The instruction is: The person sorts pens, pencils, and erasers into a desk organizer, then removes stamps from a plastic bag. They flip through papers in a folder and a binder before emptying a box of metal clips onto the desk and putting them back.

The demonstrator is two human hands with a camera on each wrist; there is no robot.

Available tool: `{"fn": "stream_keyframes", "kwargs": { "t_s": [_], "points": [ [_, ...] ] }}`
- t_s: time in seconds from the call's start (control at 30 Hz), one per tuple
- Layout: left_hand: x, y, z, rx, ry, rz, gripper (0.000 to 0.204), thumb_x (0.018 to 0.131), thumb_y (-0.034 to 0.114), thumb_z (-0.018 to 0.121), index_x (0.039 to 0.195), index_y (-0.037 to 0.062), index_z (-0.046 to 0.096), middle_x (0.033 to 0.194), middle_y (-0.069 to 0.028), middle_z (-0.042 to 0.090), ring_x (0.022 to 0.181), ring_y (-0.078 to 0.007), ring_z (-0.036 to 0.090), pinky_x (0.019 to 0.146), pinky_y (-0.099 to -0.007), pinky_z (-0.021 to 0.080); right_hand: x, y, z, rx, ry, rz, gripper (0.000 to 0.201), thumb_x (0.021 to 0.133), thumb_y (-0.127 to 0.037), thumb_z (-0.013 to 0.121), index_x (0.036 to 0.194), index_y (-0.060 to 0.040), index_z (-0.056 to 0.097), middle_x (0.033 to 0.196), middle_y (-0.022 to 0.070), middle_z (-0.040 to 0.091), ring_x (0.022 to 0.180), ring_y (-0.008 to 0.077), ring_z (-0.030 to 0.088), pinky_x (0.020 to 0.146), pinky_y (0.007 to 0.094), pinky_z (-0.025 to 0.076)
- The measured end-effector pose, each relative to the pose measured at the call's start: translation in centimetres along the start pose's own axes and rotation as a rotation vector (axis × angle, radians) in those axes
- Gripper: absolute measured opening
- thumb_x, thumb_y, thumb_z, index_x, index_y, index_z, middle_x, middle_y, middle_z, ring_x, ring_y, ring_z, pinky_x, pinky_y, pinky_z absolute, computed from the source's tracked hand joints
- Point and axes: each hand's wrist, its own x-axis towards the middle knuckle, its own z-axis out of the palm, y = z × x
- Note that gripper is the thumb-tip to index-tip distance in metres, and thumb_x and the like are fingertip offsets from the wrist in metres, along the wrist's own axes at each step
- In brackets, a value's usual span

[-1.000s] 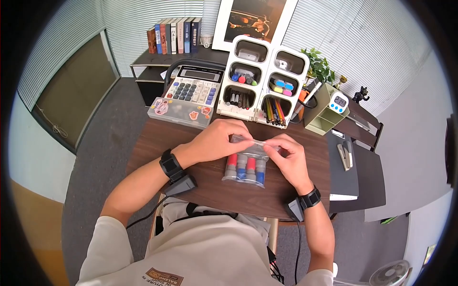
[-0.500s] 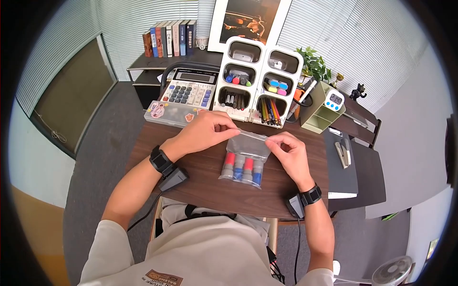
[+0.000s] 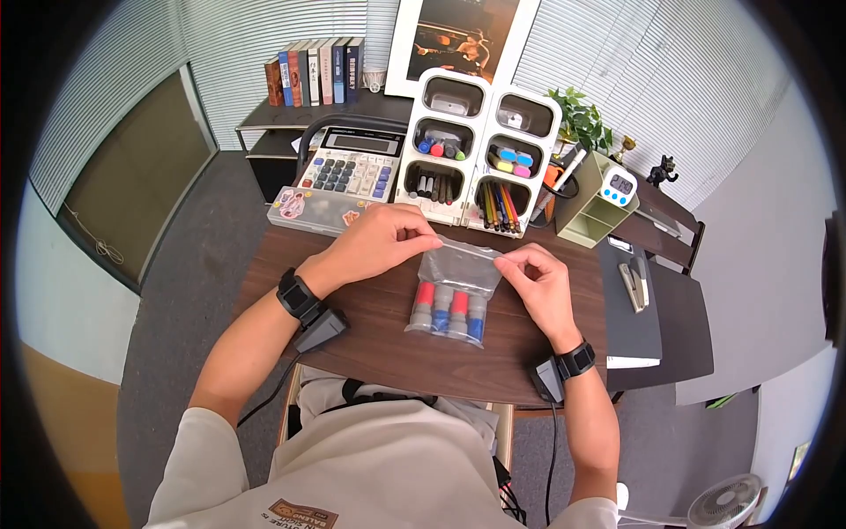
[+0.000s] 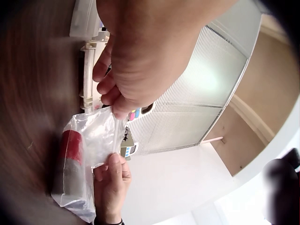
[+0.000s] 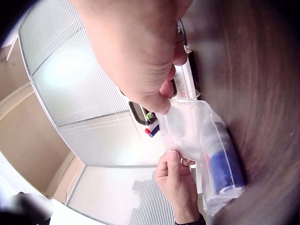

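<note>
The left hand (image 3: 377, 246) and right hand (image 3: 540, 288) pinch the two top corners of a clear zip bag (image 3: 461, 270); its lower part, holding red, blue and gray cylinders (image 3: 450, 311), lies on the brown desk (image 3: 379, 335), nearer than the white organizer (image 3: 477, 157).

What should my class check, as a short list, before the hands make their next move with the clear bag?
1. Left hand pinches the bag's top edge: ok.
2. Right hand pinches that edge too: ok.
3. Four cylinders inside: ok.
4. Coloured ends all one way: not ok; red ends point toward the hands, blue ends away.
5. Top strip fully sealed: cannot tell.
</note>
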Motion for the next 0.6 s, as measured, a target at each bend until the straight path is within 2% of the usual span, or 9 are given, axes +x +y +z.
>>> {"fn": "stream_keyframes", "kwargs": {
  "t_s": [0.13, 0.2, 0.33, 0.47, 0.6],
  "points": [
    [0.01, 0.20, 0.04, 0.012, 0.014, 0.008, 0.016, 0.095, 0.018, 0.077, 0.092, 0.0024, 0.076, 0.086, -0.0024, 0.069, 0.073, -0.0113, 0.057, 0.066, -0.0282, 0.047, -0.02, -0.14, -0.04, -0.039, 0.015, -0.051, 0.011, 0.090, -0.011, 0.081, 0.093, -0.0014, 0.078, 0.077, -0.0013, 0.059, 0.069, 0.0062, 0.050, 0.062, 0.0243, 0.042],
    [0.06, 0.30, 0.06, 0.043, 0.005, 0.075, 0.016, 0.095, 0.017, 0.076, 0.090, 0.0017, 0.074, 0.085, -0.0025, 0.068, 0.072, -0.0113, 0.057, 0.066, -0.0286, 0.047, 0.02, -0.11, -0.10, -0.042, 0.016, -0.064, 0.010, 0.090, -0.011, 0.081, 0.092, -0.0012, 0.077, 0.077, -0.0013, 0.059, 0.068, 0.0061, 0.049, 0.062, 0.0242, 0.041],
    [-0.01, 0.08, 0.19, 0.031, -0.018, 0.058, 0.014, 0.095, 0.015, 0.076, 0.090, 0.0017, 0.073, 0.085, -0.0024, 0.068, 0.073, -0.0107, 0.058, 0.066, -0.0277, 0.048, -0.11, 0.13, 0.00, 0.006, -0.012, -0.075, 0.010, 0.091, -0.010, 0.080, 0.093, -0.0018, 0.077, 0.081, -0.0024, 0.060, 0.069, 0.0045, 0.049, 0.061, 0.0227, 0.040],
    [-0.15, 0.08, 0.31, -0.035, -0.054, 0.067, 0.010, 0.094, 0.011, 0.076, 0.092, 0.0019, 0.073, 0.088, -0.0029, 0.070, 0.076, -0.0106, 0.061, 0.067, -0.0262, 0.049, -0.17, 0.64, 0.04, 0.122, -0.082, 0.009, 0.009, 0.092, -0.010, 0.079, 0.095, -0.0027, 0.076, 0.086, -0.0033, 0.063, 0.071, 0.0023, 0.050, 0.061, 0.0204, 0.040],
    [-0.32, 0.32, 0.93, -0.081, -0.088, 0.098, 0.009, 0.093, 0.010, 0.076, 0.096, 0.0018, 0.075, 0.096, -0.0043, 0.072, 0.081, -0.0115, 0.064, 0.070, -0.0263, 0.051, -0.23, 0.06, 0.24, 0.130, -0.128, -0.041, 0.008, 0.092, -0.010, 0.079, 0.095, -0.0033, 0.076, 0.089, -0.0025, 0.065, 0.070, 0.0017, 0.051, 0.060, 0.0201, 0.039]
  ]
}}
